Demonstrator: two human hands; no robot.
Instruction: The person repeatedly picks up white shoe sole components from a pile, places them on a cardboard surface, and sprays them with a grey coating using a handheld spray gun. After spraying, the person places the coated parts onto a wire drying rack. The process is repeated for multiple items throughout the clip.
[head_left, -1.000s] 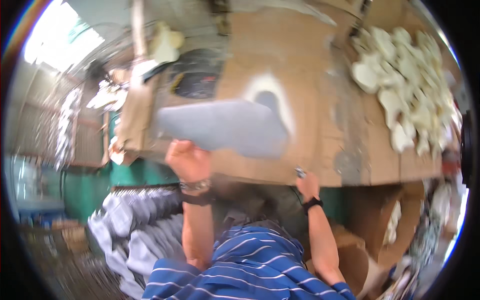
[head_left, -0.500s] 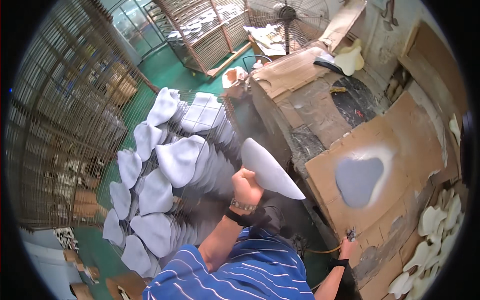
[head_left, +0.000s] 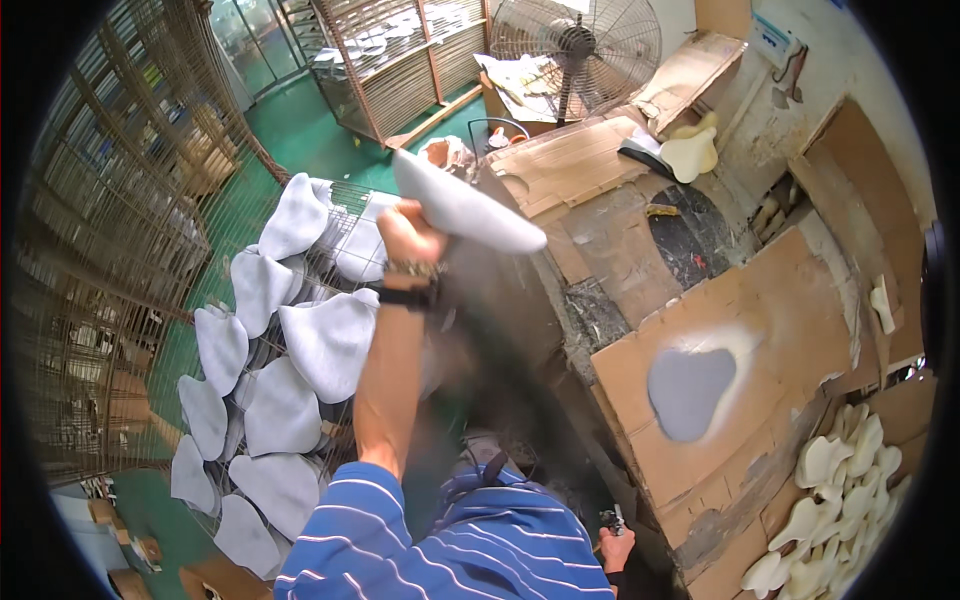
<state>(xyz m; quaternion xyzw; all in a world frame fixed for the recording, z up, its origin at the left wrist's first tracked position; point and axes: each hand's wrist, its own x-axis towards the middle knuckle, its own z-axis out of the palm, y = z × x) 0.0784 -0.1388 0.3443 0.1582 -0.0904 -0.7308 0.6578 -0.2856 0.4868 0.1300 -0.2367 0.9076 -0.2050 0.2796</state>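
Observation:
My left hand point(head_left: 408, 236) is closed on the edge of a pale grey foam pad point(head_left: 470, 208), held up in the air and tilted, right of the far end of the wire rack point(head_left: 350, 200). Similar grey pads point(head_left: 283, 405) lie on the rack in overlapping rows, left of my forearm. My right hand point(head_left: 617, 548) is low beside my body, with its fingers wrapped round a small metal spray gun point(head_left: 612, 518). On the cardboard-covered bench point(head_left: 640, 440) to the right is a flat grey patch point(head_left: 690, 393) of pad-like outline, with a white haze along its edge.
Cream foam pads point(head_left: 840, 490) are heaped at the lower right. A large fan point(head_left: 577, 45) stands at the back, near a tall shelf rack point(head_left: 400, 60). Another cream pad point(head_left: 690, 150) lies at the bench's far end. Wire mesh panels point(head_left: 110, 250) line the left.
My left hand has carried the grey pad forward and to the left, toward the rack's far end. My right hand has drawn the spray gun back from the bench toward my body.

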